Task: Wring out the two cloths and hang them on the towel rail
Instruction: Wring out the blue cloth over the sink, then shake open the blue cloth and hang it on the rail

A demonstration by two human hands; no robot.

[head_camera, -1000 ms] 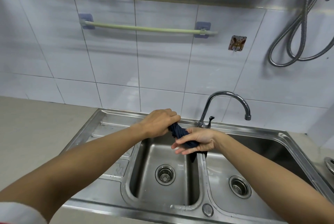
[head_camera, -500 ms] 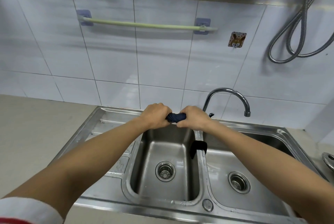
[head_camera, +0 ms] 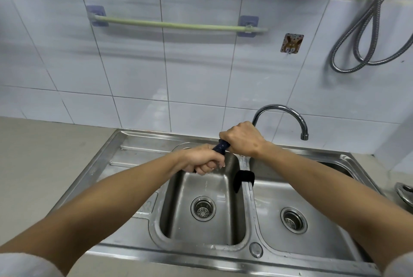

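A dark blue cloth [head_camera: 221, 147] is twisted into a tight roll above the left sink basin. My left hand [head_camera: 201, 161] grips its lower end and my right hand [head_camera: 242, 139] grips its upper end, both fists closed around it. A second, black cloth [head_camera: 242, 179] is draped over the divider between the two basins. The pale green towel rail [head_camera: 174, 25] runs across the tiled wall above, with nothing hanging on it.
The steel double sink [head_camera: 138, 189] has a drain in each basin and a drainboard on the left. A curved tap [head_camera: 281, 113] stands behind my right hand. A metal hose [head_camera: 366, 37] hangs at the upper right. A dish rack lines the top edge.
My hands have twisted the blue cloth: the left fist dropped and turned palm up, the right fist rose toward the tap. The black cloth on the divider has not moved.
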